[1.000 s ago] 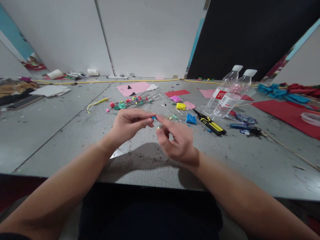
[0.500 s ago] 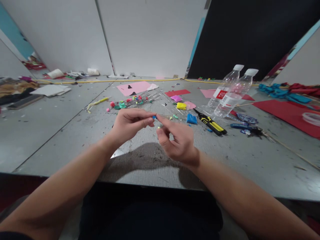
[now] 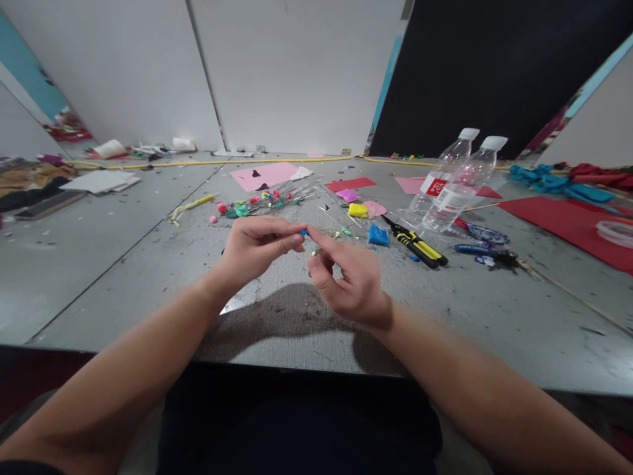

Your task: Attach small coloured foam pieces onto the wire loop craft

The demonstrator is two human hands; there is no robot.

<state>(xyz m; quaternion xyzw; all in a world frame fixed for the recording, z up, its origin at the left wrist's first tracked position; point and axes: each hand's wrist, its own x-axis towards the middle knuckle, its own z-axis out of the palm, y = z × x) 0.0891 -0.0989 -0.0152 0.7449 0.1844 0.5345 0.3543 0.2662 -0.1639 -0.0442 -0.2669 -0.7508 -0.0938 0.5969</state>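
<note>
Between thumb and fingertips, my left hand pinches a small blue piece above the grey table. My right hand has its index fingertip against that blue piece, with the other fingers curled and the thumb bent below. A tiny yellow-green bit shows near the right thumb tip; what carries it is too small to tell. Just beyond the hands lie a blue packet, a yellow packet and a bundle of clear stems with coloured bits.
Black-and-yellow pliers lie right of the hands, with two clear bottles behind. Red sheets and blue-handled pliers are farther right. A pink sheet and a yellow cord lie toward the wall.
</note>
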